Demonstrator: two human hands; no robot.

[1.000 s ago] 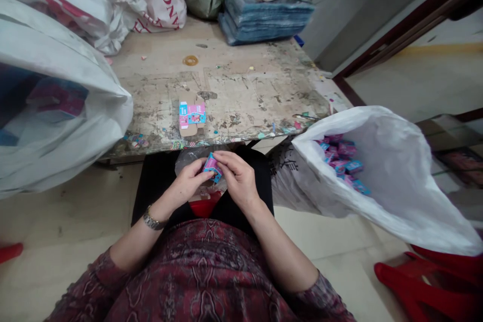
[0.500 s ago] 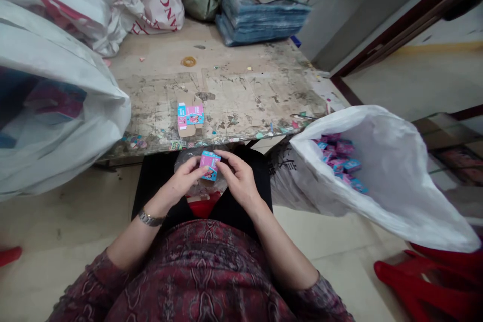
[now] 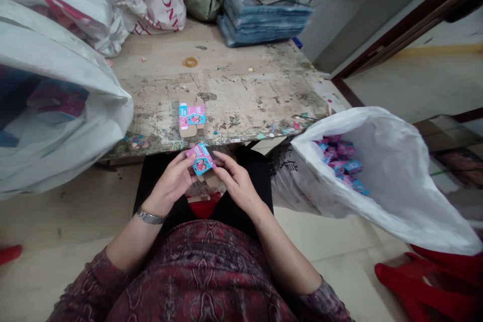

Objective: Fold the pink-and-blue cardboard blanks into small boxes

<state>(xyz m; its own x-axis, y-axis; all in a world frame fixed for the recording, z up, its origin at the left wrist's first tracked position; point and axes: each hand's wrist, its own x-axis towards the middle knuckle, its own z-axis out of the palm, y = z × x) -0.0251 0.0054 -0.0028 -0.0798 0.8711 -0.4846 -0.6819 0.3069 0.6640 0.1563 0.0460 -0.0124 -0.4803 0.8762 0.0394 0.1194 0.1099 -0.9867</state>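
Note:
A small pink and blue printed carton (image 3: 201,159) is held over my lap, just below the table's front edge. My left hand (image 3: 177,175) grips its left side, with the thumb on the printed face. At the carton's right side, the thumb and fingers of my right hand (image 3: 234,177) close on its edge. Its top face is tilted. A flat, unfolded carton (image 3: 193,116) of the same print lies on the table near the front edge, untouched.
Right of my knees an open white sack (image 3: 381,176) holds several small pink and blue boxes (image 3: 341,161). Another white sack (image 3: 94,126) crowds the left. Blue stacked bundles (image 3: 264,20) sit at the back of the worn table (image 3: 241,85). A red stool (image 3: 415,282) stands lower right.
The carton has turned and tilted between my hands, showing more of its side. It has shifted slightly left and up, and my left hand has rolled with it.

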